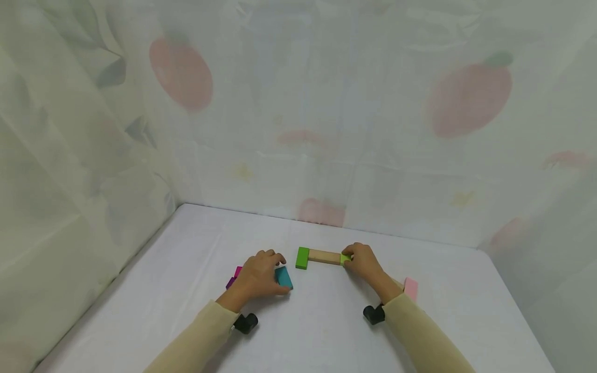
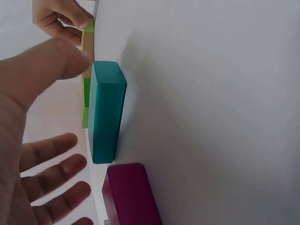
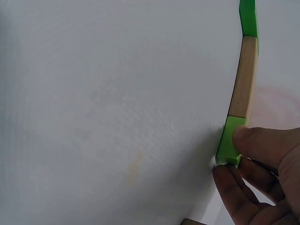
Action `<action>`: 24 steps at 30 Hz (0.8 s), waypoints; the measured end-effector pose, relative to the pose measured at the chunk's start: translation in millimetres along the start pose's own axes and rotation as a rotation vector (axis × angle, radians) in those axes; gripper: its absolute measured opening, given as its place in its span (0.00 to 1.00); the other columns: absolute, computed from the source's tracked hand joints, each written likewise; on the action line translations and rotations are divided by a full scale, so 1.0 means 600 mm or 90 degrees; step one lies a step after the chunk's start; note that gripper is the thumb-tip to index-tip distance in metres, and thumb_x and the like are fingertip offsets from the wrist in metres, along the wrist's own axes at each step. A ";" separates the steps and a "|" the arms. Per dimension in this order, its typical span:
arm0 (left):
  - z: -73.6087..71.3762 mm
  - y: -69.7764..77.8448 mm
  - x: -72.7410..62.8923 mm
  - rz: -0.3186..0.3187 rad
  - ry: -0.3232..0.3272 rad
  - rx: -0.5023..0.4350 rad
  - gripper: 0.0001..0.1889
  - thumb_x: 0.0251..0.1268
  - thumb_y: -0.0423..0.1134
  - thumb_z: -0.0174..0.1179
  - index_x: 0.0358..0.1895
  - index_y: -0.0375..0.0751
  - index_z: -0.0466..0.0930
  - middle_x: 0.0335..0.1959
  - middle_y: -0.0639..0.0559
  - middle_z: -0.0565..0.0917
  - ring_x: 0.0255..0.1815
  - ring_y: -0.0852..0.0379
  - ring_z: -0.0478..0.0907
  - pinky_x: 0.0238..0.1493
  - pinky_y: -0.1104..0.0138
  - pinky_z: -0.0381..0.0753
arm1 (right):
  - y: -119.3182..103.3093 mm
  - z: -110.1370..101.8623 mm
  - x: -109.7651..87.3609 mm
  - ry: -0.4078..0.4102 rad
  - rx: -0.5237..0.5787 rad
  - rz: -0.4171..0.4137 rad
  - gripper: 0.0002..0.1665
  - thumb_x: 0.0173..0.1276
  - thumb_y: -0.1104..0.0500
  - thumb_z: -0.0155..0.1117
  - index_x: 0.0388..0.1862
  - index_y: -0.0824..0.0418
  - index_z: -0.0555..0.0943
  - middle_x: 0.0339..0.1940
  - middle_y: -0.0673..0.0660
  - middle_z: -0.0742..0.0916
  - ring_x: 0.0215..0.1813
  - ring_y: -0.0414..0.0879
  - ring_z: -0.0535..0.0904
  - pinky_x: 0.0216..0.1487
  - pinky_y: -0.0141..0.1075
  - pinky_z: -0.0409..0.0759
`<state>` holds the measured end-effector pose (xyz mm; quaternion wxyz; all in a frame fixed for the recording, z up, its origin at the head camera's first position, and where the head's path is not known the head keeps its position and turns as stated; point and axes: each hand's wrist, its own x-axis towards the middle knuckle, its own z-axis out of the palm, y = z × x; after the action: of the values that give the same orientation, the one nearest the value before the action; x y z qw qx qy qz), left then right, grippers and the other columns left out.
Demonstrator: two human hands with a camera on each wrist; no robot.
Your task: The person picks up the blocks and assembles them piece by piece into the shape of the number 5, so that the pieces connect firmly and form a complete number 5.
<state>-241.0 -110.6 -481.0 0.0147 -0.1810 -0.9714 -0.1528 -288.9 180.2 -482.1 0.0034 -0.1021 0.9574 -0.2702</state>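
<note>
My left hand (image 1: 256, 274) is spread around a teal block (image 1: 284, 278) that lies on the table. In the left wrist view its thumb hovers by one end of the teal block (image 2: 107, 117), and the other fingers stand apart from it. My right hand (image 1: 366, 264) pinches a light green block (image 3: 229, 140) between thumb and fingers. That block lies end to end with a plain wooden block (image 1: 324, 257), whose far end meets a darker green block (image 1: 302, 257) set crosswise.
Magenta (image 1: 238, 271) and purple (image 1: 230, 283) blocks lie partly hidden behind the left hand. By the right wrist are a pink block (image 1: 411, 288) and a mostly hidden wooden one. Patterned cloth (image 1: 326, 129) hangs behind the white table (image 1: 322, 331) and at its sides.
</note>
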 end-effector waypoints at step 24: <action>0.014 0.011 0.015 0.052 -0.057 -0.029 0.31 0.38 0.56 0.75 0.50 0.51 0.80 0.42 0.57 0.78 0.45 0.57 0.72 0.49 0.57 0.78 | 0.003 0.003 0.002 0.002 0.016 0.012 0.13 0.56 0.69 0.69 0.43 0.68 0.86 0.42 0.60 0.86 0.41 0.50 0.81 0.44 0.43 0.82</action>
<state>-246.5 -99.0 -486.1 -0.0267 -0.2272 -0.9593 -0.1657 -290.3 180.5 -484.5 0.0060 -0.0925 0.9548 -0.2823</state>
